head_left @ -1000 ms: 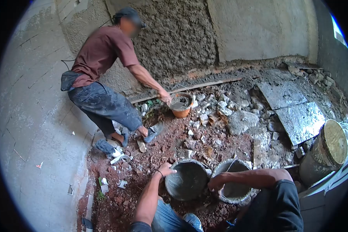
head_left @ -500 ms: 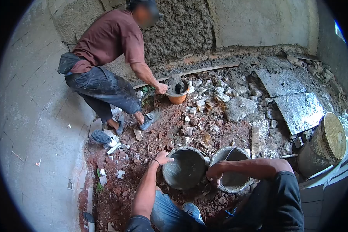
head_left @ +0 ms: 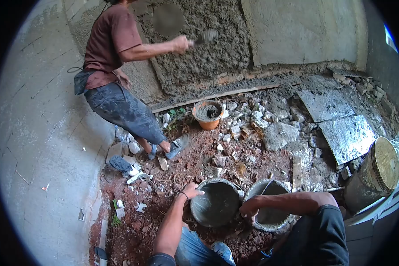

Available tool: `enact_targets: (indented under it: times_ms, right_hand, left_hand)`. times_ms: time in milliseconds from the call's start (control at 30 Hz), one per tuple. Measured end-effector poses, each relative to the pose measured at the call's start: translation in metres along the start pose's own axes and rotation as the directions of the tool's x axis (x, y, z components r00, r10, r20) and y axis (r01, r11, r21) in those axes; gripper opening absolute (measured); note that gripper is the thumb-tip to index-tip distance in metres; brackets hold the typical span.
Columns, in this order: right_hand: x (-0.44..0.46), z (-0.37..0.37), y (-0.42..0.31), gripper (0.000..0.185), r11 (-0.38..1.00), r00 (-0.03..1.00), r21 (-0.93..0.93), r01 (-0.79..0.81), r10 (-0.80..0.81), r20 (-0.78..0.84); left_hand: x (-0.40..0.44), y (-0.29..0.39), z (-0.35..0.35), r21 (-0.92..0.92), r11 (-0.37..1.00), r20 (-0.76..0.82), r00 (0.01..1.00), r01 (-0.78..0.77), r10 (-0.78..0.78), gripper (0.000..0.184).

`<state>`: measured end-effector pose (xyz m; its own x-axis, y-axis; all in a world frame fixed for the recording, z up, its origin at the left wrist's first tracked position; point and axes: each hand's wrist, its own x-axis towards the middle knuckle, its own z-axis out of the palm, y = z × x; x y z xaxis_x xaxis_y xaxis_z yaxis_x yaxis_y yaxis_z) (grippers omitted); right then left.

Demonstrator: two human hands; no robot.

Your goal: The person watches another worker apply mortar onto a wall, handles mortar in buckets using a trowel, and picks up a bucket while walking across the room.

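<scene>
Two cement-crusted buckets stand side by side before me: the left bucket (head_left: 215, 203) and the right bucket (head_left: 270, 213). A wet grey film coats the left one inside. My left hand (head_left: 192, 190) grips its left rim, thumb over the edge. Between the two buckets, my right hand (head_left: 250, 207) has its fingers curled at the rims; which bucket it grips I cannot tell. A thin wire handle crosses the right bucket's mouth. Ahead, a co-worker (head_left: 115, 48) in a maroon shirt holds a blurred trowel (head_left: 206, 36) against rough wet mortar (head_left: 199, 62).
An orange bucket (head_left: 208, 117) of mortar stands near the wall's foot. Broken stones (head_left: 280, 136) and red soil cover the ground. Two wet flat boards (head_left: 346, 135) lie at right, near a tall dirty bucket (head_left: 372, 170). A grey block wall (head_left: 44, 133) rises at left.
The co-worker has straightened up from the orange bucket, let go of it and swung the trowel up to the wall. My hands keep their places at the buckets; the view has shifted slightly.
</scene>
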<state>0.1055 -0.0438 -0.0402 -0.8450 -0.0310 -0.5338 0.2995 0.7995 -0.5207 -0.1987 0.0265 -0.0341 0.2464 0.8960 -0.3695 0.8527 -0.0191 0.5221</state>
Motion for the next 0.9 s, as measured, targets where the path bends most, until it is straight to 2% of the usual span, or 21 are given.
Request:
enact_targets:
  times_ms: [167,200,300,367,433,633,700,800,900]
  right_hand:
    - [0.007,0.003,0.006,0.051,1.0,0.998,0.023,0.01,-0.011,0.058]
    - [0.003,0.001,0.006,0.052,0.997,0.997,-0.017,0.076,-0.076,0.023]
    - [0.009,0.008,0.013,0.052,0.998,0.998,-0.004,0.059,-0.059,0.002]
    - [0.01,0.011,0.016,0.047,0.998,0.998,-0.007,0.065,-0.065,-0.002]
    - [0.009,0.01,0.015,0.036,0.993,0.996,0.071,0.092,-0.091,-0.011]
    - [0.011,0.014,0.022,0.023,0.996,0.997,0.032,0.079,-0.078,-0.018]
    - [0.014,0.016,0.024,0.026,0.998,0.998,0.041,0.057,-0.057,-0.01]
    - [0.01,0.013,0.017,0.035,0.998,1.0,0.057,0.013,-0.013,0.004]
    - [0.006,0.008,0.012,0.047,0.998,0.999,0.064,-0.015,0.013,0.032]
  left_hand:
    - [-0.004,0.003,-0.002,0.028,1.0,0.007,1.0,0.001,-0.001,0.034]
    - [-0.006,0.005,-0.003,-0.014,1.0,0.025,1.0,-0.002,0.002,0.033]
    - [-0.004,0.004,-0.001,-0.024,1.0,0.033,0.999,0.013,-0.012,0.032]
    - [-0.004,0.001,0.0,-0.039,0.999,0.024,1.0,0.004,-0.003,0.034]
    - [-0.003,0.0,-0.001,-0.054,0.999,0.017,1.0,-0.004,0.005,0.037]
    - [-0.01,0.011,-0.004,-0.017,1.0,0.022,1.0,-0.004,0.005,0.039]
    - [-0.012,0.015,-0.006,0.052,0.998,0.008,1.0,0.03,-0.03,0.029]
    - [-0.016,0.017,-0.006,-0.026,1.0,0.017,1.0,0.018,-0.017,0.03]
    - [-0.011,0.01,-0.003,-0.019,1.0,0.013,1.0,0.004,-0.003,0.031]
